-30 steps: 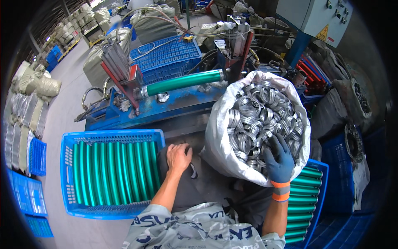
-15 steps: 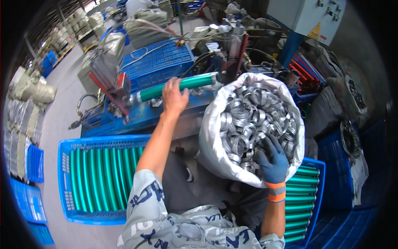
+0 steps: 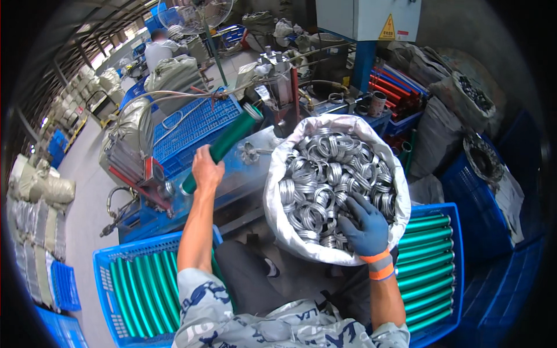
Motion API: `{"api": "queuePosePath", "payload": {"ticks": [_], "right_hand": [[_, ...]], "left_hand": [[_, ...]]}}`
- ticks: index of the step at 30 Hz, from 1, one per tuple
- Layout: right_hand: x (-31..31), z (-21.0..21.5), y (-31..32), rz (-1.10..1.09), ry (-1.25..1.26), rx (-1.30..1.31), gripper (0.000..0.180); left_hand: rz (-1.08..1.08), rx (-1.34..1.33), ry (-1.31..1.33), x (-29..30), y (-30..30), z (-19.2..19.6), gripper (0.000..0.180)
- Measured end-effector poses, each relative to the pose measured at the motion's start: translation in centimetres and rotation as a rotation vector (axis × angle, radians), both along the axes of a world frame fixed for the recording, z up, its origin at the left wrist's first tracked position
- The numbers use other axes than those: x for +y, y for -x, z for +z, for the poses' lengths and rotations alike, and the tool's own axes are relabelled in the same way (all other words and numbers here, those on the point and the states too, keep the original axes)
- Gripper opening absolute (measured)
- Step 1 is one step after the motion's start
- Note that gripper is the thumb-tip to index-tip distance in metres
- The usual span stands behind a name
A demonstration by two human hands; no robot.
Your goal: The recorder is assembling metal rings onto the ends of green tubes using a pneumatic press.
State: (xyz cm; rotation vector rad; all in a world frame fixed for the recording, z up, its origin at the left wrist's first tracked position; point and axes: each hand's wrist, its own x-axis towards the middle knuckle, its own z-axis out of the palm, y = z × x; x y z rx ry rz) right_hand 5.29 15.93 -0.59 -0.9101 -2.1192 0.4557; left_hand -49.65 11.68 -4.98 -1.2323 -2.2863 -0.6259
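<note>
My bare left hand (image 3: 207,169) is closed around a green tube (image 3: 233,134), which tilts with its far end up and to the right. A silvery ring shows at that far end. The tube is above a blue machine bench (image 3: 232,181), between the left machine head (image 3: 155,177) and the right machine head (image 3: 283,87). My right hand (image 3: 368,229), in a blue-grey glove with an orange and grey cuff, lies over shiny metal rings (image 3: 333,171) in a white sack (image 3: 271,211). Its fingers are stretched and apart, touching the rings; nothing shows gripped in them.
A blue crate (image 3: 107,290) of green tubes stands left of my legs, another blue crate (image 3: 455,261) of them on the right. An upturned blue crate (image 3: 197,124) and hoses lie behind the bench. A control box (image 3: 371,20) hangs above. Another person (image 3: 161,51) sits far back.
The green tube has come away from between the two machine heads and tilted up at its right end, held by my left hand. The view has shifted; my right hand stays at the rings.
</note>
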Motion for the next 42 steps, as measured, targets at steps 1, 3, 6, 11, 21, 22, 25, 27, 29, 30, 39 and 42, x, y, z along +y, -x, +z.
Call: {"api": "queuePosePath", "payload": {"ticks": [1,3,6,11,21,22,25,27,29,30,39,42], "right_hand": [[0.0,-0.1,-0.3,-0.017,-0.003,0.002,0.056],[-0.1,-0.6,-0.7,-0.029,-0.026,-0.026,0.056],[-0.2,-1.1,-2.9,-0.175,-0.278,0.130,0.055],[-9.0,2.7,-1.1,0.257,0.267,0.460,0.106],[-21.8,-3.3,-22.5,-0.336,0.359,0.568,0.071],[-23.6,-7.0,-24.3,-0.552,0.195,0.447,0.070],[-26.1,-6.3,-27.2,-0.698,0.151,0.355,0.069],[-28.0,-6.6,-27.8,-0.675,0.297,0.401,0.068],[-28.0,-8.4,-28.8,-0.640,0.396,0.519,0.070],[-27.7,-8.8,-28.9,-0.620,0.400,0.524,0.070],[-24.6,-10.3,-29.3,-0.566,0.561,0.414,0.074],[-23.5,-7.4,-27.8,-0.510,0.653,0.340,0.081]], "left_hand": [[-0.073,-0.100,-0.147,-0.7,-2.2,1.9,0.065],[-0.188,-0.195,-0.364,-3.4,-5.8,6.6,0.069],[-0.374,-0.373,-0.489,-6.2,-10.0,11.5,0.060],[-0.943,-1.090,-0.712,-9.6,-24.9,15.6,0.068],[-1.584,-1.729,-0.031,-10.4,-57.6,15.9,0.058],[-1.635,-1.704,-0.086,-10.8,-59.7,15.0,0.066],[-1.549,-1.765,-0.139,-10.9,-62.9,14.6,0.075],[-1.545,-1.724,-0.034,-11.1,-64.1,14.4,0.077],[-1.534,-1.735,-0.020,-11.4,-65.4,14.5,0.080],[-1.525,-1.730,-0.021,-11.3,-65.6,14.2,0.081],[-1.393,-1.779,-0.035,-7.0,-64.4,12.0,0.080],[-1.367,-1.849,-0.106,-5.6,-62.7,10.8,0.080]]}}
